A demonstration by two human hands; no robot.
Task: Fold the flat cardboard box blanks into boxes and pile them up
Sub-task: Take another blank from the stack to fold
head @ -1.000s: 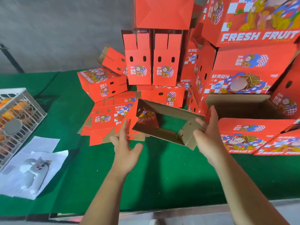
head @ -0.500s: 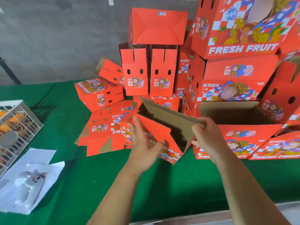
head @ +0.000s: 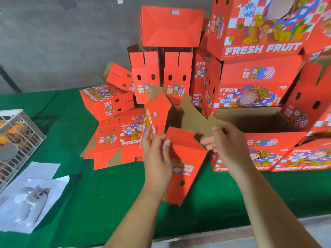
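Cardboard box blank (head: 186, 158), red-printed with its plain brown inside showing, is held up over the green table (head: 89, 203) between both hands, half opened into a tube and tilted with one corner pointing down toward the person. The left hand (head: 157, 158) grips the near red panel, thumb pressed on its face and fingers curled behind; the right hand (head: 227, 144) pinches a brown flap at the upper right edge, though the fingertips are blurred. To do this step well, the person would probably square the tube first, then tuck the bottom flaps along their creases in order, keeping the panels from twisting so the slots meet. More flat blanks (head: 116, 140) lie stacked on the cloth just behind, and a tall pile of folded boxes (head: 250, 77) rises at the back and right, one open box (head: 250, 120) just beyond the right hand. A white crate (head: 18, 136) sits at the left edge, loose paper sheets (head: 35, 194) lie near it, and a grey wall (head: 53, 42) stands behind.
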